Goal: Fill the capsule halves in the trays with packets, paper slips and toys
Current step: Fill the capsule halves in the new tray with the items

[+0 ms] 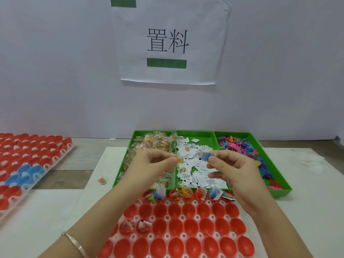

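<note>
From the head view, both hands are raised over the green bins at the back of the counter [307,183]. The left hand [154,161] pinches a small packet [179,160] of coloured beads between thumb and fingertips, above the seam between the first two bins. The right hand [236,170] pinches a blue toy [204,157] at its fingertips, with something pale beside it that I cannot make out, and hangs over the middle bin. The left bin [133,135] is heaped with clear bead packets [149,144], the middle bin [193,131] holds a scatter of white paper slips [197,170], and the right bin [279,192] is full of bright plastic toys [238,146]. Just in front of the bins lies the capsule tray [167,217], a clear sheet of sockets seating red capsule halves [191,226]. Its far row [181,194] is already stuffed with slips, packets and small figures, and two halves on the left side [143,225] hold folded paper, while the others near me stand open and red inside. One stray packet [102,181] lies on the white mat left of the bins. Off to the left sits a second tray [61,159] of red halves with a few blue ones among them. A thin bracelet [74,243] circles the left wrist, and a paper sign [171,41] with two large characters hangs on the wall behind.
</note>
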Motion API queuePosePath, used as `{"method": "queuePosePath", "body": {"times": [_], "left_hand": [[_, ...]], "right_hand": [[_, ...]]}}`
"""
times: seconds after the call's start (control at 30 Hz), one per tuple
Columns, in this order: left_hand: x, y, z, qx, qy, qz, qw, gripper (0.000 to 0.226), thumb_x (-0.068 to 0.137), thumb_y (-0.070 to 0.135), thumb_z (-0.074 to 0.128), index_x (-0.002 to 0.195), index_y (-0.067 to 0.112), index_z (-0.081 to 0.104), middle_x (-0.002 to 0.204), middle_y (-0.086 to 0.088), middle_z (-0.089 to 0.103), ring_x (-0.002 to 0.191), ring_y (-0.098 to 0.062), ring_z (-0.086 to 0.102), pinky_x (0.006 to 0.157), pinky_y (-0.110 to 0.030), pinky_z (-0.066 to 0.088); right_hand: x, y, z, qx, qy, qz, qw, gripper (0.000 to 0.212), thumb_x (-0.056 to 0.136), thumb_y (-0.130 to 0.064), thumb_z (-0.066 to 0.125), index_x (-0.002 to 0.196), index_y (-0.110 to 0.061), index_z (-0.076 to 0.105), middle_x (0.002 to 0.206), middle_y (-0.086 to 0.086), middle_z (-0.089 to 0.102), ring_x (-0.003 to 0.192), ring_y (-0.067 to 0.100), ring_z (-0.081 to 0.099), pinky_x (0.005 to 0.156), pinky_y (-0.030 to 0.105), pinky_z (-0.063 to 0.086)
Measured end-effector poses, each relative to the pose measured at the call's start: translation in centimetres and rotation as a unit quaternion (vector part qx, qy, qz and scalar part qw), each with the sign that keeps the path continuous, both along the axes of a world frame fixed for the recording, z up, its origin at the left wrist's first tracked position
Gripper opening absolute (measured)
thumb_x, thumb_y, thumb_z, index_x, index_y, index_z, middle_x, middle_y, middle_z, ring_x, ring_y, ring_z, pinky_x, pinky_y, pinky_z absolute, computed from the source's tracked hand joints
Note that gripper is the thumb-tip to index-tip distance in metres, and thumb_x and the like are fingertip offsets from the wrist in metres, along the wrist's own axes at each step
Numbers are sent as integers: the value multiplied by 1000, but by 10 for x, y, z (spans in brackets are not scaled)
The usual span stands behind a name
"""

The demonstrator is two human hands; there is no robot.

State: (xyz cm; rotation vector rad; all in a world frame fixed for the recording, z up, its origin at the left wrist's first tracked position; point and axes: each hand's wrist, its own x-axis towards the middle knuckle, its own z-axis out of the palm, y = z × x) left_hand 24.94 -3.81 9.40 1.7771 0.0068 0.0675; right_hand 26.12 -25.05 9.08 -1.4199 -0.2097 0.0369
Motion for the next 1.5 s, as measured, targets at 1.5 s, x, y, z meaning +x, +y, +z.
{"method": "queuePosePath", "body": {"times": [1.5], "left_hand": [[-58,-11,-1,-149,-43,44,987,23,79,23,69,102,17,70,98,-1,75,89,-18,73,74,-24,59]], "right_hand": [[-31,27,5,-96,-89,1,991,13,74,-8,79,77,-19,75,76,6,75,70,25,72,66,31,60]]}}
